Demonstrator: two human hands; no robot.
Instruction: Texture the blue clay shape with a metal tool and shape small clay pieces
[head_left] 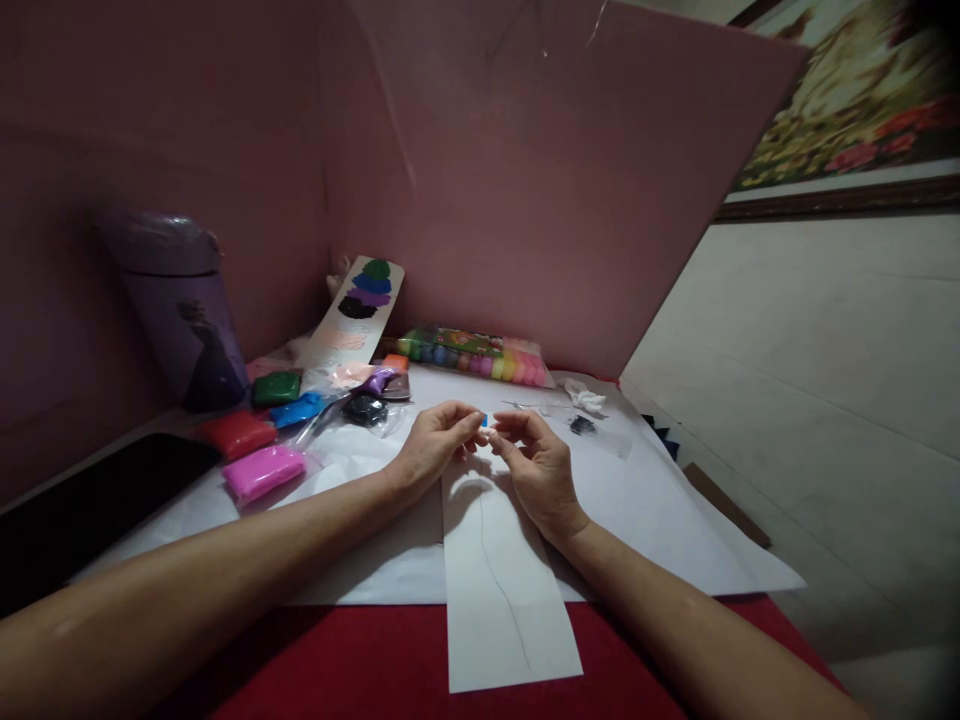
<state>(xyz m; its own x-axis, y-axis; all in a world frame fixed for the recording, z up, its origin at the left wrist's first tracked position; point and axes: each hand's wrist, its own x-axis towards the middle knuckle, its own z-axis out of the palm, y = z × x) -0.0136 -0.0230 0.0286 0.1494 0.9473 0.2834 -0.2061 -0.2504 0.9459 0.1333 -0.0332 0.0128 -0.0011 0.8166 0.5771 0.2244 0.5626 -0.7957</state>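
Note:
Both hands meet over a white paper strip (495,600) that has a thin curved pencil line drawn along it. My left hand (439,445) is closed, thumb and fingers pinching a tiny piece of white modelling clay (487,433). My right hand (541,470) pinches the same bit of clay from the other side. A small blue spot (484,420) shows just above the clay, between the fingertips; whether it is part of the piece I cannot tell. The fingers hide much of the clay.
On the left lie bagged clays: pink (266,472), red (238,436), green (276,388) and blue (298,409). Behind are a purple tumbler (184,320), a painted card (356,310) and a clay pack (472,355). White clay (585,394) and black clay (582,426) lie right.

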